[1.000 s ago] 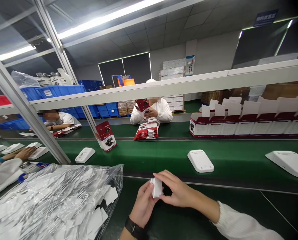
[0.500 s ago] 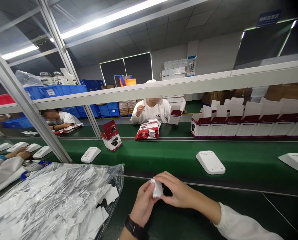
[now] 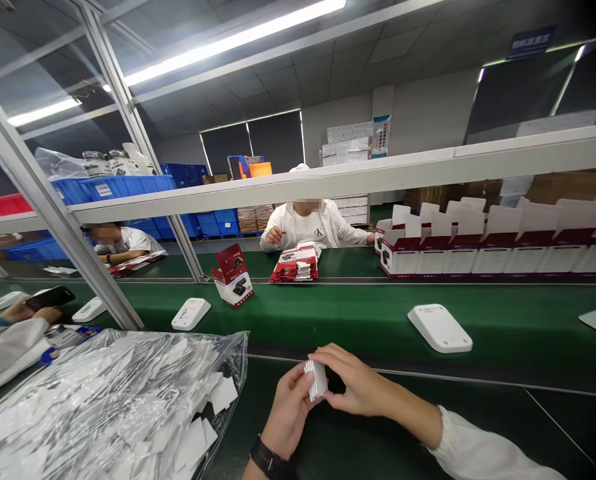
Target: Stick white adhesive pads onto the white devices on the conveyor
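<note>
A small stack of white cards or folded slips (image 3: 317, 381) is held upright between my two hands above the dark green table. My left hand (image 3: 289, 400), with a black watch at the wrist, grips the stack from the left, thumb on its near face. From the right, my right hand (image 3: 353, 383) pinches its top and bottom edges between fingers and thumb. The stack's edges show as several thin layers, slightly fanned. To the left lies a clear plastic bag (image 3: 103, 400) full of similar white pieces, some spilling at its mouth.
Beyond my hands runs a green conveyor belt (image 3: 328, 313) carrying white devices (image 3: 441, 328) and an open red-and-white box (image 3: 233, 277). A co-worker (image 3: 311, 223) sits opposite behind flat cartons (image 3: 295, 262). Open boxes (image 3: 478, 243) line the right. A metal post (image 3: 58, 200) rises left.
The belt's devices and the open box have shifted right. The stack's layers are more fanned in my hands. The co-worker opposite has set a box at the row; at left, another person's hands now hold a phone.
</note>
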`<state>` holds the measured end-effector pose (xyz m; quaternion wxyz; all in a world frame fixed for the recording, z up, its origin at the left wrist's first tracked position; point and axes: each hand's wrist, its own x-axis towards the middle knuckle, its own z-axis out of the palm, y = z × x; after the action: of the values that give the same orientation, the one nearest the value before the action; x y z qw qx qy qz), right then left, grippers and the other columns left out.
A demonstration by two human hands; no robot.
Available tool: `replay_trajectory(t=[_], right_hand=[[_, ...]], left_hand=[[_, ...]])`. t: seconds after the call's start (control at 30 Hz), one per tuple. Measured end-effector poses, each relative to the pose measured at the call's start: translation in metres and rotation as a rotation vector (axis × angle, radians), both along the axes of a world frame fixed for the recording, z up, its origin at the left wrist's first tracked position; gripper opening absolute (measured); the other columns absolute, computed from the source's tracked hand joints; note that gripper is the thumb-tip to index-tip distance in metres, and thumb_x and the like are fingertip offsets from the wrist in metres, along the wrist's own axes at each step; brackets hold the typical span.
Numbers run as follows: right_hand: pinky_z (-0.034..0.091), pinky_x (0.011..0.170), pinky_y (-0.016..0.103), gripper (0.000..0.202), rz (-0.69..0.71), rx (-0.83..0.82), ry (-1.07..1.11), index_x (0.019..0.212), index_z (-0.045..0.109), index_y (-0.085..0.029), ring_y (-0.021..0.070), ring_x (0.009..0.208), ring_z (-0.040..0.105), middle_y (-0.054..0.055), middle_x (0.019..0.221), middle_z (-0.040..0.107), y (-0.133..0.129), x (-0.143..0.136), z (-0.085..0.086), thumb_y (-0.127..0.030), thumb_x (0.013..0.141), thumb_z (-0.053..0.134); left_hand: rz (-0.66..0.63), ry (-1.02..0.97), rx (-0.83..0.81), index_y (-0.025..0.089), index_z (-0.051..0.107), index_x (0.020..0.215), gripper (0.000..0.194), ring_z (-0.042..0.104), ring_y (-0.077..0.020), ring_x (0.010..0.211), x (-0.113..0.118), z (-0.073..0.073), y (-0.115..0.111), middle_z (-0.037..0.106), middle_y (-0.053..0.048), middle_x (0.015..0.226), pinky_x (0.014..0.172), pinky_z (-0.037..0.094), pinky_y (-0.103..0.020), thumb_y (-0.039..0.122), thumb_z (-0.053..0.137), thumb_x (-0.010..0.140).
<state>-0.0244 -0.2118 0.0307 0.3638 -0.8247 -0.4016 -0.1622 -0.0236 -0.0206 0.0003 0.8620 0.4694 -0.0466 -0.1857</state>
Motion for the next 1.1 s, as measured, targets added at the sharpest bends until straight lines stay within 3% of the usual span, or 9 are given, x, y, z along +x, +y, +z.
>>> replay_trajectory(t=[0.2,0.4,0.63,0.8,1.1], right_hand=[[0.053,0.101,0.041,0.070,-0.003,-0.020,-0.006,0.145,0.043,-0.020,0.0247,0.119,0.056,0.012,0.131,0.060,0.001,-0.001,-0.005,-0.011,0.080,0.068],[0.052,0.105,0.043,0.069,-0.027,-0.055,-0.034,0.149,0.041,-0.020,0.0260,0.123,0.057,0.014,0.136,0.059,-0.001,0.001,-0.013,-0.020,0.087,0.072],[0.058,0.088,0.033,0.070,0.026,0.019,-0.034,0.148,0.041,-0.022,0.0218,0.113,0.059,0.012,0.130,0.061,0.003,-0.001,-0.011,-0.012,0.084,0.067],[0.054,0.099,0.037,0.071,0.041,0.015,-0.054,0.149,0.041,-0.022,0.0220,0.117,0.058,0.011,0.132,0.061,0.004,-0.003,-0.008,-0.012,0.083,0.068],[0.053,0.096,0.036,0.064,0.028,0.027,-0.070,0.141,0.047,-0.023,0.0207,0.113,0.060,0.009,0.126,0.064,0.007,-0.008,-0.007,-0.012,0.082,0.069]], left_hand=[[0.026,-0.006,0.009,0.012,0.074,0.109,0.037,0.062,-0.0179,0.088,0.003,-0.002,-0.001,0.070,-0.012,0.101,0.076,0.053,-0.028,0.032,0.081,0.079],[-0.027,0.001,0.016,0.013,0.072,0.112,0.037,0.065,-0.0198,0.092,0.003,-0.004,0.001,0.071,-0.013,0.106,0.079,0.054,-0.032,0.033,0.077,0.082],[-0.140,0.027,-0.032,0.013,0.073,0.109,0.037,0.069,-0.0229,0.096,0.003,-0.005,0.004,0.074,-0.013,0.101,0.083,0.055,-0.032,0.038,0.077,0.083],[-0.159,-0.025,-0.069,0.013,0.074,0.109,0.038,0.070,-0.0224,0.091,0.004,-0.009,0.004,0.075,-0.013,0.093,0.077,0.054,-0.029,0.039,0.078,0.081],[-0.153,-0.050,-0.083,0.012,0.074,0.106,0.033,0.068,-0.0193,0.082,0.005,-0.010,0.002,0.075,-0.012,0.091,0.075,0.051,-0.028,0.032,0.079,0.080]])
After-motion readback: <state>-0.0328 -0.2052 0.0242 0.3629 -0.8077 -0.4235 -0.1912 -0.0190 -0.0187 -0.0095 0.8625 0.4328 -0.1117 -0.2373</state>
